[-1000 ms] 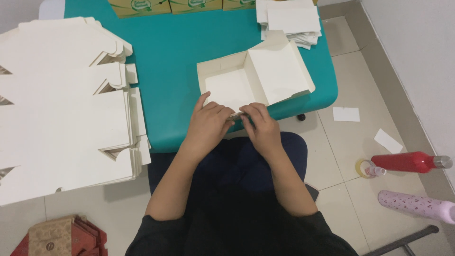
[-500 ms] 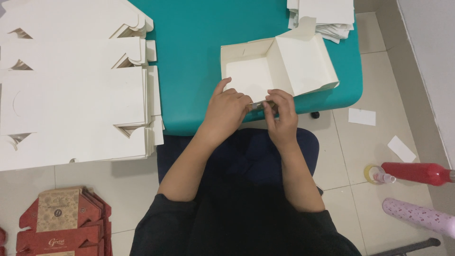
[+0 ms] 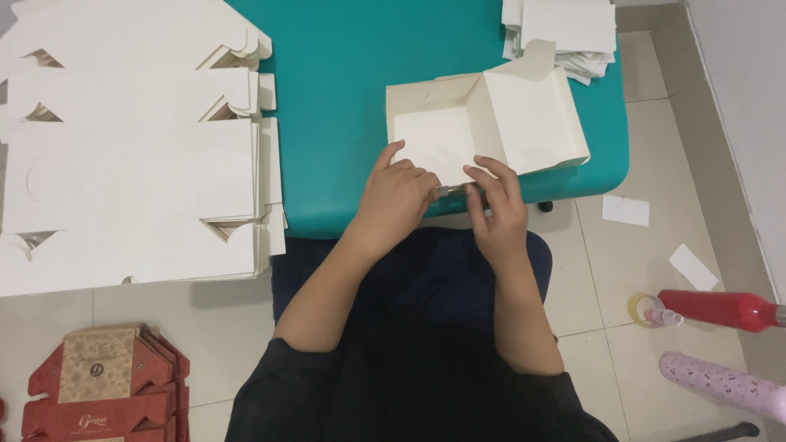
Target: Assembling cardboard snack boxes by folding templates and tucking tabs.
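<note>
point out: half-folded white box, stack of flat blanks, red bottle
half-folded white box [image 3: 524,115], head view, on its raised inner panel.
stack of flat blanks [image 3: 131,176], head view, top sheet's middle.
red bottle [image 3: 716,309], head view, on its body.

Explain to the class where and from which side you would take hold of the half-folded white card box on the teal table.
Probably the near wall of the half-folded box, from the person's side: it faces the table edge, where the left hand and right hand meet.

Both hands — left hand [image 3: 395,196], right hand [image 3: 498,211] — pinch the white box [image 3: 483,127] near edge on the teal table [image 3: 344,98].
</note>
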